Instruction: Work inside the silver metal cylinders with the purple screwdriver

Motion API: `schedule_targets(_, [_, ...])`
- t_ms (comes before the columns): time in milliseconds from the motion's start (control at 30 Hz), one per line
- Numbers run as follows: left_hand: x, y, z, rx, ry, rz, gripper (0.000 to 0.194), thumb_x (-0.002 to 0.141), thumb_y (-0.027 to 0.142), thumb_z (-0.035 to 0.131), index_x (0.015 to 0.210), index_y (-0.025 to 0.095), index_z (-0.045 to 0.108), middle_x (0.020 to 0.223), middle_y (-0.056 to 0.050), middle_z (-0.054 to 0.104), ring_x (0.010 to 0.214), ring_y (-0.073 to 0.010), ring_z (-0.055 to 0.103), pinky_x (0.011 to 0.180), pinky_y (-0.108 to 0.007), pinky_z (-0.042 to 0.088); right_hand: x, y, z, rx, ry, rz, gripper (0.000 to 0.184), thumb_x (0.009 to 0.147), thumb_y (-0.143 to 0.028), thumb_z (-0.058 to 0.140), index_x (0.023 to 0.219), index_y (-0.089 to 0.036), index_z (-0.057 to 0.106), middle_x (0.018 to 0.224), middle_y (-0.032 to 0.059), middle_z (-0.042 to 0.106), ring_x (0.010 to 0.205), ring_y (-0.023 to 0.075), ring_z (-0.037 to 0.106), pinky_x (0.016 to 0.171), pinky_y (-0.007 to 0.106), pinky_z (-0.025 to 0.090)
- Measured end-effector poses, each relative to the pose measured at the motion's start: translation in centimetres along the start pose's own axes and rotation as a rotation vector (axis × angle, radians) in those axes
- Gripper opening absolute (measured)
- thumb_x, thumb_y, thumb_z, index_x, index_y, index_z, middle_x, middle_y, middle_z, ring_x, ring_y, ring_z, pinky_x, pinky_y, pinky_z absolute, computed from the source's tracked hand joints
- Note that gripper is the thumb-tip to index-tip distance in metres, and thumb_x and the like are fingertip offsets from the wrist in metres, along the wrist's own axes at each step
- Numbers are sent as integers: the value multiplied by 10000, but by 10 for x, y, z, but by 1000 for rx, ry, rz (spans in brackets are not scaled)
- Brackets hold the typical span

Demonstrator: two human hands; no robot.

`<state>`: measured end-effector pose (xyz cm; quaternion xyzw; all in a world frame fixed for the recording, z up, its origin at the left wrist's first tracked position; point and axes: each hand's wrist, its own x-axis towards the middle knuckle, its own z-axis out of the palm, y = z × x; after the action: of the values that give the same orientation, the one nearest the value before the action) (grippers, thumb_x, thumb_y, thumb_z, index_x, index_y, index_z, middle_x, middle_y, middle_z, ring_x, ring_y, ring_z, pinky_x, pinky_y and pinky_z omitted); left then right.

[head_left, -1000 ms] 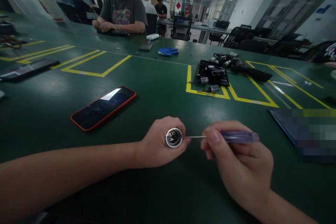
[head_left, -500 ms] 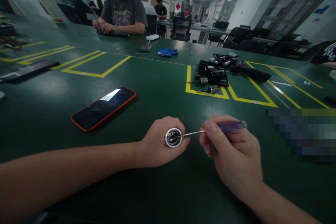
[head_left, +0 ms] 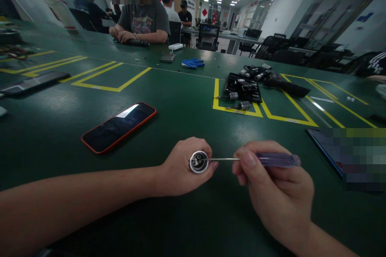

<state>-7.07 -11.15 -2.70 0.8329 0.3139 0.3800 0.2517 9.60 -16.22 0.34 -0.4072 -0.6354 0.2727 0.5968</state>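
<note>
My left hand [head_left: 181,170] is closed around a round, cylinder-like part [head_left: 198,167] with a silver rim. Its open end faces me and shows small metal pieces in a dark inside; the fist hides the rest. Between the thumb and fingers of my right hand [head_left: 280,196] is a screwdriver [head_left: 279,160] with a clear purplish handle. The thin metal shaft lies nearly level, pointing left, and its tip reaches over the rim into the open end. Whether the tip touches anything inside, I cannot tell.
An orange-cased phone [head_left: 119,127] lies at left on the green table [head_left: 181,100]. Farther off are a black tray [head_left: 230,83], small motor-like parts [head_left: 241,105], cables [head_left: 256,71] and a blue glove [head_left: 193,63]. A tablet-like device [head_left: 325,148] lies right. A person [head_left: 143,20] sits opposite.
My right hand has shifted right and slightly down, and the screwdriver now lies more level. My left hand keeps its hold on the cylinder part. The view has tilted slightly.
</note>
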Motion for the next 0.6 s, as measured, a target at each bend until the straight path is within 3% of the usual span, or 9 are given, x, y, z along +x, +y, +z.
schedule_targets(233, [1, 3, 0, -25, -16, -16, 113, 727, 171, 598, 669, 149, 504, 604, 20, 538, 532, -87, 486, 496, -194, 390, 1, -1, 0, -63, -103, -59, 107, 814, -78, 562, 779, -170, 605, 648, -48, 582, 521, 47, 529, 462, 169, 421])
schedule_targets(367, [1, 2, 0, -33, 8, 34, 116, 716, 170, 597, 656, 151, 499, 588, 23, 533, 524, -85, 477, 485, -188, 379, 0, -1, 0, -46, -104, -73, 99, 815, -81, 564, 810, -173, 601, 651, -47, 576, 526, 53, 528, 466, 179, 419])
schedule_targets(600, [1, 5, 0, -14, -2, -23, 120, 718, 177, 598, 655, 151, 499, 588, 26, 522, 526, -84, 465, 490, -192, 375, -2, 1, -2, -55, -122, -85, 101, 817, -78, 565, 814, -172, 602, 661, -43, 582, 532, 56, 532, 458, 181, 418])
